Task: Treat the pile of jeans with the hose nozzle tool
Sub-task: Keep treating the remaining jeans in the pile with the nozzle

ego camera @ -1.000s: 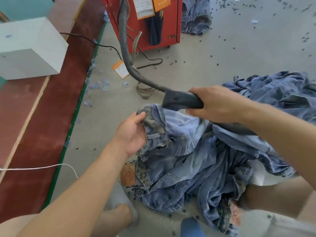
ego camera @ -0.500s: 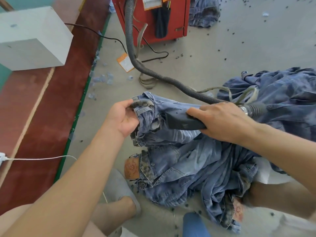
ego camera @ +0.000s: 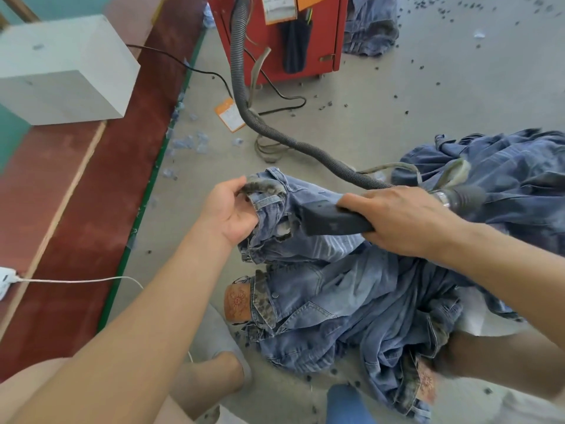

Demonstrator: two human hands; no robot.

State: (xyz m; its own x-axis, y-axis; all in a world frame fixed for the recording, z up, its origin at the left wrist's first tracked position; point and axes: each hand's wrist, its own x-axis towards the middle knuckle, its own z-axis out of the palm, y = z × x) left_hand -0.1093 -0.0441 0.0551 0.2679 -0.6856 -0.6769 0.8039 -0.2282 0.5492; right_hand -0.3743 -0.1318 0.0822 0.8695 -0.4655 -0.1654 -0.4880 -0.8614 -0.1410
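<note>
Many small dark bits lie scattered over the smooth grey floor (ego camera: 382,123), where the jeans (ego camera: 351,301) make a soft, wrinkled blue pile in front of the person. More denim (ego camera: 504,172) is heaped to the right. A red metal cabinet (ego camera: 305,35) stands at the back, and a ribbed grey hose (ego camera: 241,84) curves from it down to the dark, flat nozzle (ego camera: 330,218). The right hand (ego camera: 406,221) grips the nozzle, whose tip touches the top pair. The left hand (ego camera: 229,209) pinches the waistband (ego camera: 266,188) of that pair, lifted a little. On the left runs a dark red strip (ego camera: 101,185) with a green edge, carrying a pale block (ego camera: 64,71).
</note>
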